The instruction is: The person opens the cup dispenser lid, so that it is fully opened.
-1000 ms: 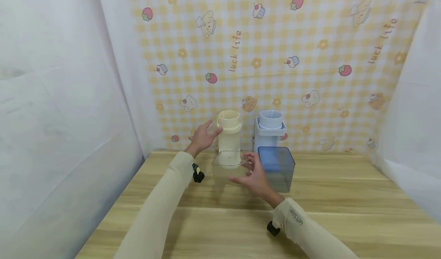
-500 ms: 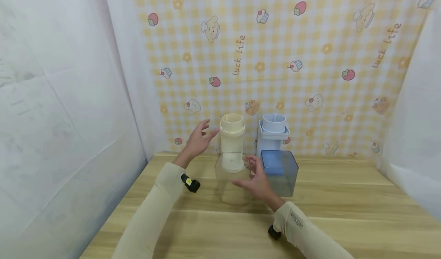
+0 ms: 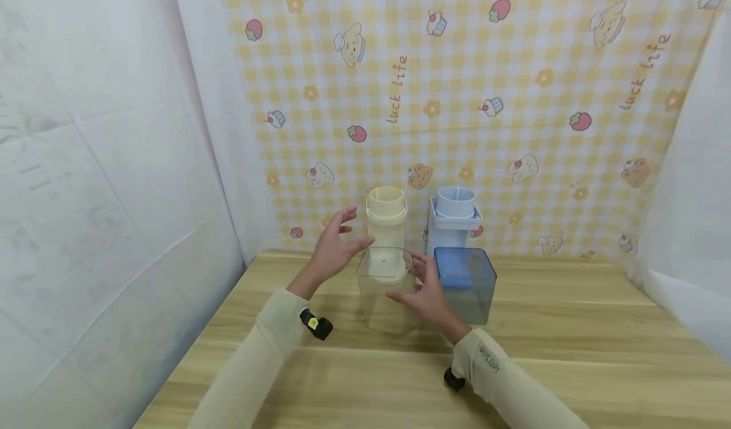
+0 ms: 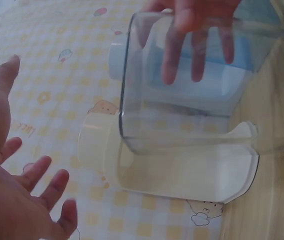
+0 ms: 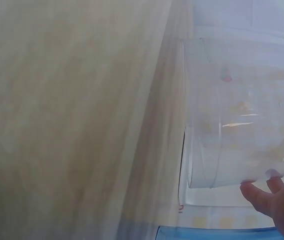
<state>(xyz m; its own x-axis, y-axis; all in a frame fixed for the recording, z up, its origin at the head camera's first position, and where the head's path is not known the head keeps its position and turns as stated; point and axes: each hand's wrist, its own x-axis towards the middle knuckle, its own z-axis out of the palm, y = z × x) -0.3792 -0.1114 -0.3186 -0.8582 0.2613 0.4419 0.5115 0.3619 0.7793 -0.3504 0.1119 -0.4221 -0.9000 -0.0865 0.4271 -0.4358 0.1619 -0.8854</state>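
My right hand [image 3: 425,296] grips the right side of a clear plastic box [image 3: 379,311], thumb towards the front and fingers along the side. Through the plastic I see those fingers [image 4: 198,55] in the left wrist view. Directly behind the box stands a cream-coloured dispenser-like stand [image 3: 385,229] with a round cup at its top; its white base shows through the box. To the left of that stand, my left hand [image 3: 334,248] is raised with fingers spread, holding nothing. The left wrist view shows a gap between this hand and the box.
A light blue stand [image 3: 445,238] of similar shape is at the right, with a smoky clear box [image 3: 476,299] in front of it. Behind them hangs a yellow checked cloth [image 3: 514,67]. White sheeting [image 3: 114,162] closes the left side of the wooden table [image 3: 571,327].
My left hand has drawn back a little from the cream stand, then come lower towards the clear box. The right hand keeps its hold, and the box has turned slightly.
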